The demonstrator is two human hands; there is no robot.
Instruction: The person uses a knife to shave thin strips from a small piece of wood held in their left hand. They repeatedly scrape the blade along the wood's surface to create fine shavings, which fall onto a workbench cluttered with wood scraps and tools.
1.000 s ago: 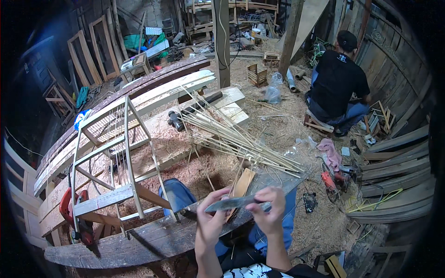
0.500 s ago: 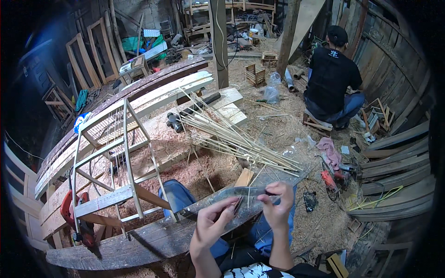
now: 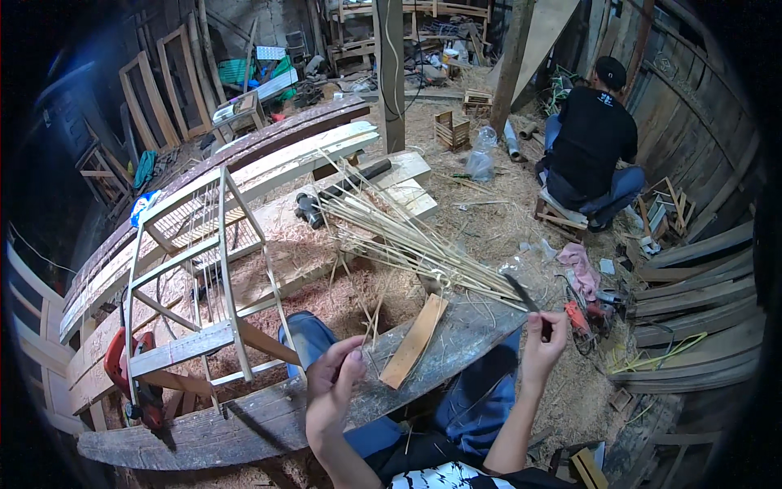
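My right hand [image 3: 541,350] grips a knife [image 3: 520,293] with a dark blade, raised past the right end of the plank bench [image 3: 269,432]. Thin bamboo slivers [image 3: 375,319] stand up from the closed fingertips of my left hand [image 3: 332,387], just left of a flat wooden block [image 3: 414,342]. That block lies slanted on the bench between my hands. Beyond it a loose bundle of long, thin bamboo sticks [image 3: 423,253] stretches from the boards to the bench's right end.
At left stands a slatted wooden frame [image 3: 224,269] beside a red power tool [image 3: 122,367]. A dark-handled hammer-like tool [image 3: 309,210] rests on the boards. A person in black [image 3: 590,138] sits at the far right. Curved planks [image 3: 692,301] are stacked at right.
My hands have moved apart. The knife has swung right and upright, away from my left hand, which has shifted left. More of the wooden block shows. The seated person leans a little differently.
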